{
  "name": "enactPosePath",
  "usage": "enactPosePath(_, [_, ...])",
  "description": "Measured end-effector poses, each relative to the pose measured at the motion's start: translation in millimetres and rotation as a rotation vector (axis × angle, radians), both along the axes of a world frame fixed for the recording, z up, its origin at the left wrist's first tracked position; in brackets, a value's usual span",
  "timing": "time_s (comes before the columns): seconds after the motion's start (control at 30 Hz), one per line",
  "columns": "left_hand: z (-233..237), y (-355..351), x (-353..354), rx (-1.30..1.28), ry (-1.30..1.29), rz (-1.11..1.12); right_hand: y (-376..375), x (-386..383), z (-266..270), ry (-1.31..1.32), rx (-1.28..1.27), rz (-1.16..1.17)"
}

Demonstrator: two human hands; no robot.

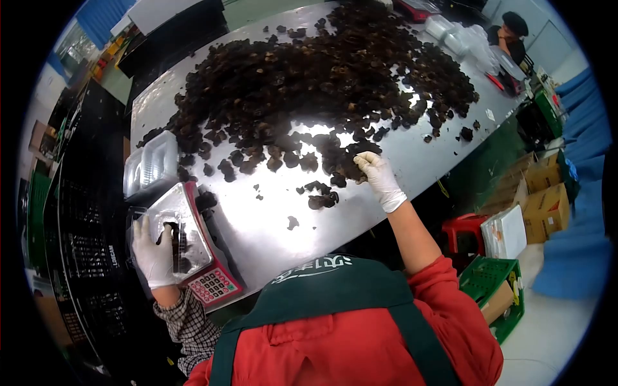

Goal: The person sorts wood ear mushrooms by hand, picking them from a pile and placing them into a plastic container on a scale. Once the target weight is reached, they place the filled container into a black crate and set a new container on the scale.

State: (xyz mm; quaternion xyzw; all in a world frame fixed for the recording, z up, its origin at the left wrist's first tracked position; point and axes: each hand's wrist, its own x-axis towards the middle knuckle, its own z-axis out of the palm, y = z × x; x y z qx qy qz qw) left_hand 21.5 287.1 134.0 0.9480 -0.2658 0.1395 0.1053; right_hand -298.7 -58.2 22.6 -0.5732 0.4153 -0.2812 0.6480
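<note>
My left hand (152, 251), in a white glove, grips the side of a clear plastic box (181, 239) on the silver pan of a red and white digital scale (212, 286). A few dark pieces lie in the box beside my thumb. My right hand (380, 177), also gloved in white, is at the near edge of the spread of dark, crinkled wood ear mushrooms (290, 77). Its fingertips are pinched together on a wood ear mushroom (347, 170), partly covered by the fingers.
Stacked clear trays (152, 166) stand behind the scale. More plastic packs (454, 38) lie at the table's far right, near a seated person (510, 35). Black crates (80, 244) line the left. A red stool (465, 235), green basket (496, 289) and cartons (546, 209) stand right.
</note>
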Motion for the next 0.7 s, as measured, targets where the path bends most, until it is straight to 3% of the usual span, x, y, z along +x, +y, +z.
enactPosePath(0.03, [9, -10, -11, -0.07, -0.105, -0.093, 3, -4, 2, -0.001, -0.02, -0.003])
enactPosePath(0.1, [24, -51, -47, -0.375, -0.048, -0.424, 9, -11, 5, 0.036, -0.138, -0.013])
enactPosePath(0.13, [19, -72, -66, -0.493, 0.107, -0.564, 11, -15, 6, 0.054, -0.198, -0.016])
enactPosePath(0.17, [1, -91, -78, -0.524, 0.399, -0.608, 13, -19, 6, 0.041, -0.189, -0.017])
enactPosePath(0.2, [-21, -108, -90, -0.371, 0.237, -0.744, 15, -23, 6, 0.028, -0.181, -0.022])
enactPosePath(0.27, [-60, -140, -125, -0.425, 0.431, -0.905, 20, -32, 14, -0.042, -0.082, -0.047])
enactPosePath(0.33, [-68, -168, -159, -0.388, 0.728, -0.956, 20, -41, 10, -0.042, -0.07, -0.057])
enactPosePath(0.43, [-74, -193, -184, -0.274, 0.838, -1.007, 24, -62, 36, 0.086, -0.064, -0.115])
enactPosePath(0.47, [-78, -198, -180, -0.274, 0.693, -1.03, 23, -76, 44, 0.151, -0.054, -0.159])
enactPosePath(0.57, [-98, -205, -149, -0.423, 0.635, -0.851, -1, -164, 22, 0.238, -0.28, -0.243])
enactPosePath(0.63, [-107, -201, -135, -0.338, 0.568, -0.734, -14, -224, 20, 0.677, -0.45, -0.181])
enactPosePath(0.7, [-118, -197, -138, -0.302, 0.514, -0.815, -25, -271, -7, 1.066, -0.89, -0.227])
